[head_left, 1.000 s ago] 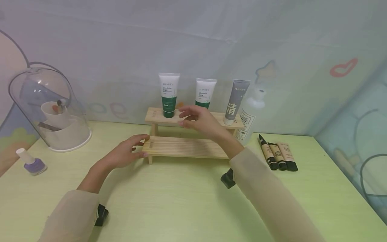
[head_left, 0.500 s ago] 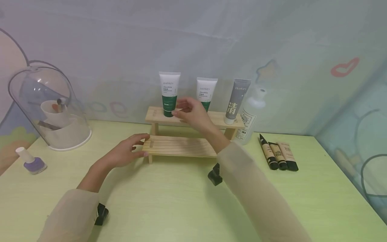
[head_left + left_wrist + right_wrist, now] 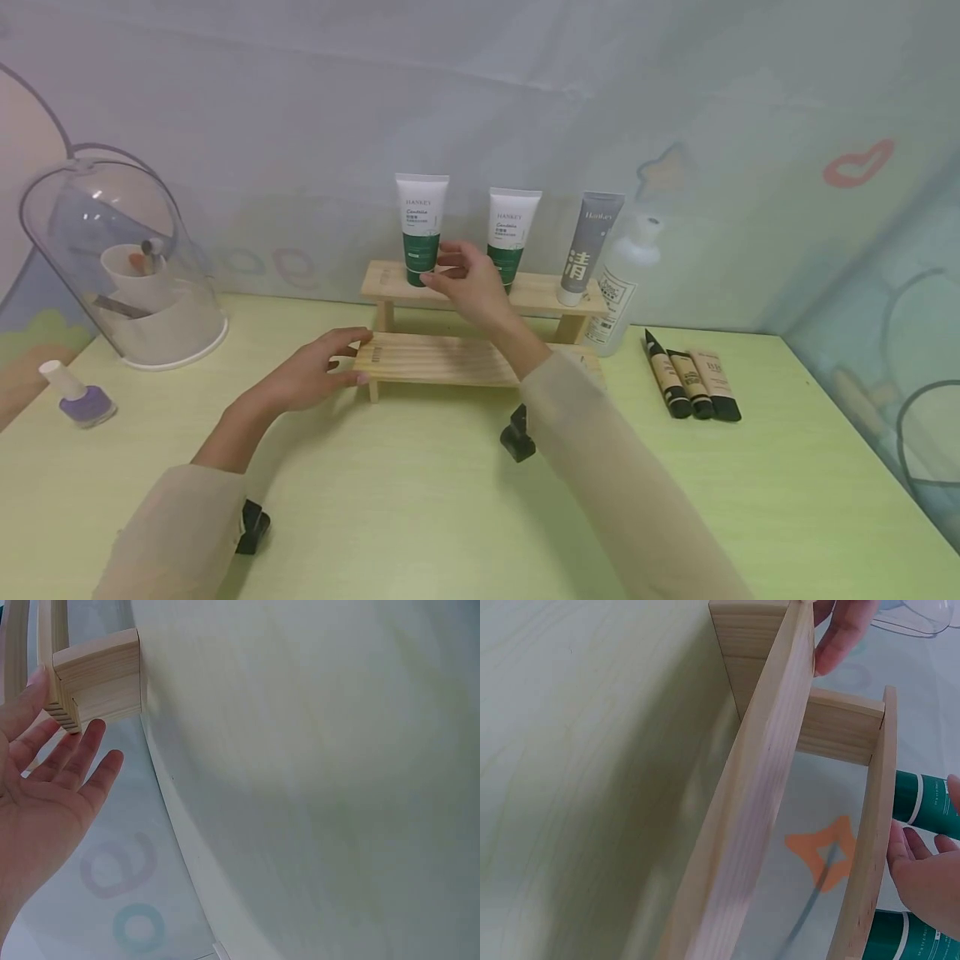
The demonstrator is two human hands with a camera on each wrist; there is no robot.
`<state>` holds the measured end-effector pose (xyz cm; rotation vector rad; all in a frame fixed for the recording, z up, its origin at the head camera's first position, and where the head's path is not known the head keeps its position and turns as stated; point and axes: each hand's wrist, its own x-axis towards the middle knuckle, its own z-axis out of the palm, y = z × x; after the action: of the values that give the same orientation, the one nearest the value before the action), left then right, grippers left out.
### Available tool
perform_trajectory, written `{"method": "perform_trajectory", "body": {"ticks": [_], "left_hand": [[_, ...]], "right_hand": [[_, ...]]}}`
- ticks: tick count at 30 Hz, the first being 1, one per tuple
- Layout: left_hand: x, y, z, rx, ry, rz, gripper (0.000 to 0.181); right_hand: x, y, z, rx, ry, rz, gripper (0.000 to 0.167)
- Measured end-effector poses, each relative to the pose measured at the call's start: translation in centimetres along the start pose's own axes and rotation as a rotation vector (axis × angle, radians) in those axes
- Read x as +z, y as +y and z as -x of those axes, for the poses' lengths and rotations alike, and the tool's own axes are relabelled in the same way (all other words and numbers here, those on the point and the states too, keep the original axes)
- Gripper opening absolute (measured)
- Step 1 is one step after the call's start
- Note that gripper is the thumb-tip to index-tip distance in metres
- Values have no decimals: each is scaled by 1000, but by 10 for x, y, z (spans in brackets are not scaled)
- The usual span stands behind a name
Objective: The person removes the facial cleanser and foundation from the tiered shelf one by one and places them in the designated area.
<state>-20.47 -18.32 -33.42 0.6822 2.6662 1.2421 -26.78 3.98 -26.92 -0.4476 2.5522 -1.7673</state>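
Note:
A two-tier wooden display rack (image 3: 442, 358) stands on the table in the head view. My left hand (image 3: 315, 375) holds the left end of its lower shelf, thumb at the front edge, index finger at the back corner. Three upright tubes line the upper shelf: a white and green cream tube (image 3: 422, 221) at left, another white and green tube (image 3: 512, 229) in the middle, and a grey tube (image 3: 588, 250) at right. My right hand (image 3: 476, 287) pinches the left tube near its cap; its thumb overlaps the front, while the fingers are partly hidden.
A clear bottle (image 3: 622, 283) stands behind the rack's right end. Several small cosmetic tubes (image 3: 690, 383) lie to the right. At left are a clear domed holder (image 3: 168, 333) with brushes and a purple nail polish bottle (image 3: 86, 408). A printed cloth hangs behind.
My right hand has moved left from in front of the middle tube to the left tube, uncovering the middle tube's lower part. The left hand keeps its place on the rack.

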Motion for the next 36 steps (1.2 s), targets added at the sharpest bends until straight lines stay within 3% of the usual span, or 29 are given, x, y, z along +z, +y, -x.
{"method": "perform_trajectory", "body": {"ticks": [22,36], "left_hand": [[0,-2,-1,5,0,3,61],[0,-2,-1,14,2,4,60]], "right_hand": [[9,-4,-11,2,17,-86,66],[12,-3,-11,-30,77,36,50]]}}
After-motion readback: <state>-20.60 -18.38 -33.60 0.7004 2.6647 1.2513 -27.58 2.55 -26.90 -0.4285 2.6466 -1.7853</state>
